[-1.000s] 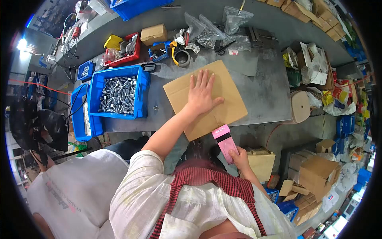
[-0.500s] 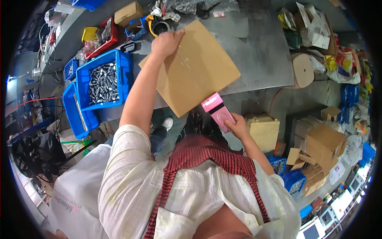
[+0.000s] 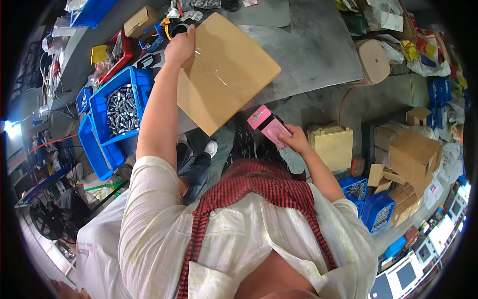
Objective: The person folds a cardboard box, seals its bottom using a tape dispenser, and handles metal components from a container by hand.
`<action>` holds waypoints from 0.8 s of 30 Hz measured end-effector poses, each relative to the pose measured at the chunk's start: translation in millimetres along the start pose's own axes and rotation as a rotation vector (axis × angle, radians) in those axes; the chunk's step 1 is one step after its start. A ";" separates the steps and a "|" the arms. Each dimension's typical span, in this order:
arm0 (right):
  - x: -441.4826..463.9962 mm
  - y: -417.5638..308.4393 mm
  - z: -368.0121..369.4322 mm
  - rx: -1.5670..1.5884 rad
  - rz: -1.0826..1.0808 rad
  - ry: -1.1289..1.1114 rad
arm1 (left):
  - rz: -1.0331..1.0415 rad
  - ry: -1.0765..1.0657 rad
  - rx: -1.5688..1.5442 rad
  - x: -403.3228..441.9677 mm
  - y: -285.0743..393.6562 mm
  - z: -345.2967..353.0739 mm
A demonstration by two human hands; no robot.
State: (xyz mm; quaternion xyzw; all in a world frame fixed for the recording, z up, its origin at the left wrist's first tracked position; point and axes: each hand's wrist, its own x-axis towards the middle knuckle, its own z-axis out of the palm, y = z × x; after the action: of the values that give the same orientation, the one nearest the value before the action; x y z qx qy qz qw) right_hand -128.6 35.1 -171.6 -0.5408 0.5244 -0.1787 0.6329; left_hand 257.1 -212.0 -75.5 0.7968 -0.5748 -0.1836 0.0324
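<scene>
A flat brown cardboard box [image 3: 226, 70] lies tilted at the front edge of the grey metal table [image 3: 313, 55], one corner jutting over the edge. My left hand [image 3: 180, 46] is closed on its upper left edge, the fingertips partly hidden. A strip of clear tape shows on the cardboard. Right of the box's lower corner and apart from it, my right hand [image 3: 297, 139] grips a pink tape dispenser [image 3: 269, 126] with a black band, held in the air in front of the table.
Blue bins [image 3: 121, 107] with small dark packed parts stand at the left, near a red tray [image 3: 118, 57]. A co-worker in a white shirt [image 3: 102, 244] is at lower left. A cream box [image 3: 330, 147], opened cartons [image 3: 413, 157] and blue crates [image 3: 378, 209] stand at the right.
My left hand has gone from lying flat on the cardboard to gripping its left edge. The tape dispenser in my right hand has come away from the box. The view has shifted too.
</scene>
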 end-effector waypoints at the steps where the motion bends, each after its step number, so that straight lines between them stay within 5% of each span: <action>1: 4.4 -0.5 -1.1 0.021 -0.015 -0.016 | -0.006 0.004 -0.011 1.7 2.8 -3.0; 11: -3.5 -4.1 4.3 -0.051 0.086 0.046 | -0.057 0.016 0.012 6.8 1.0 1.4; 13: 14.3 -45.4 8.6 -0.292 0.203 0.024 | -0.041 0.019 0.001 5.9 4.3 -0.1; 24: 40.1 -142.9 34.2 -0.485 0.398 0.062 | -0.066 0.001 -0.041 1.4 6.3 -2.1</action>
State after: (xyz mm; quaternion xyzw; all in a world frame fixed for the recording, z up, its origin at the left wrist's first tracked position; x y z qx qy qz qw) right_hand -35.1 -29.9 -70.5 -0.5571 0.6663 0.0627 0.4916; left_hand 252.5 -215.8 -72.3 0.8146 -0.5442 -0.1959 0.0430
